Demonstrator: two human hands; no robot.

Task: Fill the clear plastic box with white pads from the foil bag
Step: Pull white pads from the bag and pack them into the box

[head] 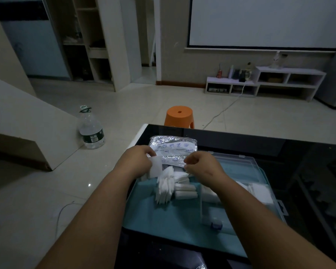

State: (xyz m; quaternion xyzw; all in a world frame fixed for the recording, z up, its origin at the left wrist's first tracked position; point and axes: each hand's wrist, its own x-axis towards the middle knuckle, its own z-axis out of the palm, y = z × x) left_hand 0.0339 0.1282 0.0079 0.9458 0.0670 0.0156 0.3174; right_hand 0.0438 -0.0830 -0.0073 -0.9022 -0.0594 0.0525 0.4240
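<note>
The clear plastic box [260, 166] already holds a heap of white square pads [166, 188], while the left hand [139, 157] pinches another and the right hand [200, 164] grips the crinkled silver foil bag [173, 145] just behind, so filling looks partway done

Crinkled shiny foil bag [173, 145]; glossy black table [260, 144]

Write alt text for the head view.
Both hands, left hand and right hand, pinch the foil bag at its mouth over white pads piled in a clear plastic box on a dark table.
</note>
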